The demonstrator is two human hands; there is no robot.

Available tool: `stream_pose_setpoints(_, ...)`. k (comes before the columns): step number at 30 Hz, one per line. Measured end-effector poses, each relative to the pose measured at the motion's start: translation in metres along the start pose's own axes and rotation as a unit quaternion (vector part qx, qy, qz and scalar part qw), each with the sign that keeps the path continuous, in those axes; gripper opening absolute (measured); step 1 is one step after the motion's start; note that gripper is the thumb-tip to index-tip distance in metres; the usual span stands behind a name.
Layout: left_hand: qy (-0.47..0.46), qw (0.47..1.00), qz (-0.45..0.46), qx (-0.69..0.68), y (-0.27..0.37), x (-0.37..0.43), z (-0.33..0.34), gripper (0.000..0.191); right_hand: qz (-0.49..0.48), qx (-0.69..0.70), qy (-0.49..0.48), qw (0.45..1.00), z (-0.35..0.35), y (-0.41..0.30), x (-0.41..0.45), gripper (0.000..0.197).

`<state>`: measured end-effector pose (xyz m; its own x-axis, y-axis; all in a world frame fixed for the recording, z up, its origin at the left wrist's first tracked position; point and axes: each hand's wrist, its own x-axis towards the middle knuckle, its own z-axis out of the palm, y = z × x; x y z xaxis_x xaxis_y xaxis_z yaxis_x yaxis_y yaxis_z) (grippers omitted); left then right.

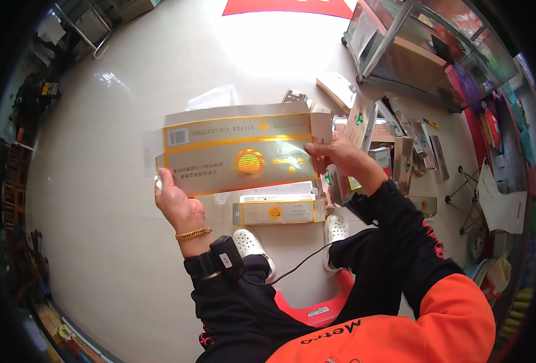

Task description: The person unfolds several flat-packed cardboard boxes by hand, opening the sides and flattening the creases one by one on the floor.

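Observation:
An opened-out cigarette carton of silver and gold cardboard (204,159) is stretched between both hands above the floor. My left hand (179,204) grips its lower left corner, with a gold chain bracelet at the wrist. At the right end, my right hand (340,152) pinches the carton, thumb on the printed face. Below it, a long silver and gold carton (274,212) lies on the floor in front of the white clogs, with pale flattened cardboard just behind it. Part of the floor behind the held carton is hidden.
A heap of cartons (404,149) lies on the right, a yellow utility knife (431,124) beyond it. A glass display case (399,50) on castors stands at the upper right, a folding stool (499,195) at the right. A red plastic stool (311,308) is beneath me.

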<state>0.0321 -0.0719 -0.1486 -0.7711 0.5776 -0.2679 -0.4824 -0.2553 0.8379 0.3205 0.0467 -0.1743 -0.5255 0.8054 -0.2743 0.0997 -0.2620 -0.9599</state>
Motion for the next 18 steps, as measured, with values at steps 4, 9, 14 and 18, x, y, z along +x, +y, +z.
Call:
stream_pose_setpoints(4, 0.052, 0.995, -0.071, 0.04, -0.01, 0.007, -0.005, 0.038, 0.106, -0.029, -0.007, 0.994, -0.033, 0.026, 0.004, 0.014)
stream_pose_setpoints(9, 0.069, 0.983, -0.045, 0.165, 0.001, -0.004, 0.001, 0.057, 0.227, -0.087, 0.029, 0.97, -0.082, 0.135, -0.004, 0.016)
stream_pose_setpoints(14, -0.043, 0.989, -0.125, 0.071, 0.0, -0.014, 0.007, 0.051, 0.339, -0.012, 0.048, 0.939, -0.063, 0.251, -0.024, 0.02)
stream_pose_setpoints(18, -0.057, 0.985, -0.117, 0.112, -0.008, -0.02, 0.02, 0.048, 0.38, -0.007, 0.032, 0.924, -0.06, 0.314, -0.031, 0.037)
